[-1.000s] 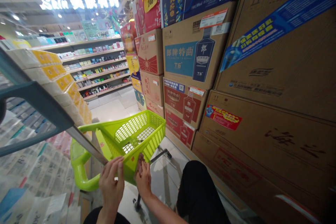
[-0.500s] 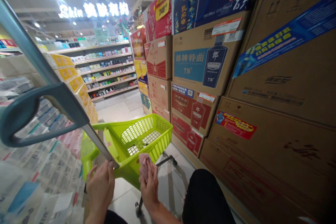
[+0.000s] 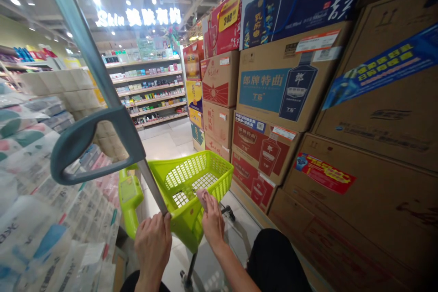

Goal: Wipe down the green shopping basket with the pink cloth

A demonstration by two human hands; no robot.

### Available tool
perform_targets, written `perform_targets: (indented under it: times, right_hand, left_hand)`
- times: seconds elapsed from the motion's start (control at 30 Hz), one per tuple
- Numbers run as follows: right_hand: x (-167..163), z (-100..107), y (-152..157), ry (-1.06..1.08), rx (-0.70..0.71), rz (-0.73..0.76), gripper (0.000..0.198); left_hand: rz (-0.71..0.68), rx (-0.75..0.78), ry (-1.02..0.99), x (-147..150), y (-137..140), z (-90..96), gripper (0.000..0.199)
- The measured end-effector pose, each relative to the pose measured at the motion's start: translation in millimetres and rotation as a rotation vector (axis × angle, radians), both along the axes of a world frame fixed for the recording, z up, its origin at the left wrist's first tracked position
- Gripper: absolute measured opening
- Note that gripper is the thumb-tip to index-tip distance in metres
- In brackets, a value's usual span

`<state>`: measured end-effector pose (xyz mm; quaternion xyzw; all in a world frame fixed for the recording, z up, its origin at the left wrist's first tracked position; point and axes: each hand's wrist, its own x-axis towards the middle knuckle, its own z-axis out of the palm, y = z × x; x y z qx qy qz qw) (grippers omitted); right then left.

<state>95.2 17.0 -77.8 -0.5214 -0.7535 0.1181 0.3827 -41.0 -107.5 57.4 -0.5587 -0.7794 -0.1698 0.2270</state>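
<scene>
A lime-green shopping cart (image 3: 183,226) stands before me, its basket with mesh walls turned away to the right. My left hand (image 3: 153,239) is closed on the cart's rim, where the lower end of the metal pole meets the green plastic. In my right hand (image 3: 214,219) a pinkish cloth (image 3: 201,196) is gripped, pressed near the basket's top edge at the near side. The grey loop handle (image 3: 92,146) sits higher up on the slanted pole (image 3: 80,36), with neither hand on it.
Stacked cardboard cartons (image 3: 273,82) form a wall close on the right. Plastic-wrapped tissue packs (image 3: 44,219) are piled on the left. Shelves of small goods (image 3: 150,86) stand at the back beyond the tiled floor (image 3: 167,141). My dark-clad knee (image 3: 277,260) is at lower right.
The view has swung left, so the cart and cartons sit farther right. My right hand has brought the cloth up along the basket's side to its rim; my left hand stays at the pole's base.
</scene>
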Motion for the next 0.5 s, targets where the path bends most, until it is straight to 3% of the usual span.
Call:
perform_targets:
  times: [0.13,0.27,0.37,0.5]
  right_hand:
    - [-10,3,-6,0.030,-0.065,-0.038,0.063]
    - [-27,31,-37,0.102,0.015,0.179,0.071]
    - [-19,38,-23,0.127,-0.003,0.283,0.064]
    - [-14,37,5,0.130,-0.162,0.142,0.059]
  left_hand:
    - [0.045,0.072,0.036,13,7,-2.2,0.028]
    - [0.022,0.085,0.069,19,10,-2.1,0.023]
    - [-0.003,0.079,0.058,18,10,-0.9,0.020]
    - [0.021,0.071,-0.009,17,13,-2.0,0.022]
